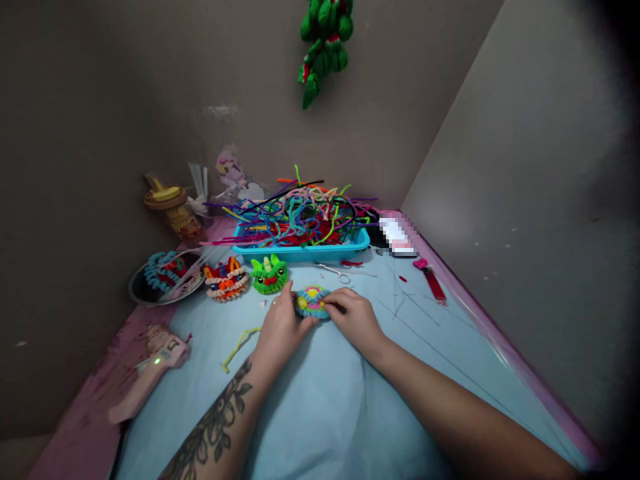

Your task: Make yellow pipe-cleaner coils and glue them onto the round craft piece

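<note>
A small pipe-cleaner figure [313, 303] in light blue, pink and yellow is between my two hands at the middle of the table. My left hand [283, 317] grips its left side, thumb along the bottom edge. At its right edge, the fingers of my right hand [351, 315] pinch it; exactly which strand they hold is too small to tell. Just beyond my left hand sit a green pipe-cleaner dragon-like head [270, 275] and an orange and cream one [227, 280]. A bent yellow pipe cleaner [240, 347] lies left of my left wrist.
A blue tray [305, 254] heaped with coloured pipe cleaners stands at the back. Scissors [336, 272] lie before it. A metal bowl [143, 293] and a pink glue gun [155, 373] are on the left. A phone [397, 235] and red strip [434, 285] are on the right.
</note>
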Available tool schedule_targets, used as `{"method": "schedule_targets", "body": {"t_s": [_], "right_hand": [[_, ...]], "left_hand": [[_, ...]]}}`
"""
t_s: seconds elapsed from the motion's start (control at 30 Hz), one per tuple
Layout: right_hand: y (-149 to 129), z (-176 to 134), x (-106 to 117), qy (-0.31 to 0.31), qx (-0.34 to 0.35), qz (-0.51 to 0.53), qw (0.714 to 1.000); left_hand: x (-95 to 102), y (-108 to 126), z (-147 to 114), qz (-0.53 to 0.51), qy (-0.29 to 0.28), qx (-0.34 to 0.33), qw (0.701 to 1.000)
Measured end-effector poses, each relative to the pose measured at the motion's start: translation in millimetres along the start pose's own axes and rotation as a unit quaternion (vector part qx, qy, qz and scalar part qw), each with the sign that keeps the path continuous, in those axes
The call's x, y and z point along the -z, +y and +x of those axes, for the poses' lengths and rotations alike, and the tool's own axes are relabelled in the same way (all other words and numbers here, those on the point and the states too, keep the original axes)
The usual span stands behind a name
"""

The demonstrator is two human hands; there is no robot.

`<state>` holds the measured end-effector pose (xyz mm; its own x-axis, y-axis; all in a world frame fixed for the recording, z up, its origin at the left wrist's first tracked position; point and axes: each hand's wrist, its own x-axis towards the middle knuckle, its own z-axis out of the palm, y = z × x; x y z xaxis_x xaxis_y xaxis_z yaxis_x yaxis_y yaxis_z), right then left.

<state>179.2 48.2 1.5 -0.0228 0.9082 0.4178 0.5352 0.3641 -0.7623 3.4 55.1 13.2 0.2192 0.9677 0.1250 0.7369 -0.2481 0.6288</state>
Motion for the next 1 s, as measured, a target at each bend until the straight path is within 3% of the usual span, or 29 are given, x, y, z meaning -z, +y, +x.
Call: {"method": "schedule_targets", "body": {"t_s": [0.27,0.57,1.0], "right_hand": [[8.6,4.1,18.9,-0.019,-0.051,0.038,0.998],[12.2,4.2,12.5,-0.028,0.066,-0.041,0.997],[10.5,5.0,2.9,-0.029,0.058,-0.067,0.996]], "left_hand": [[0.7,-3.2,0.7,-0.017,-0.003,0.004,1.0],[2.5,-3.0,-0.7,-0.017,-0.008,-0.006,1.0],[4.8,1.2,-0.5,-0.021,-0.021,0.003,1.0]]}}
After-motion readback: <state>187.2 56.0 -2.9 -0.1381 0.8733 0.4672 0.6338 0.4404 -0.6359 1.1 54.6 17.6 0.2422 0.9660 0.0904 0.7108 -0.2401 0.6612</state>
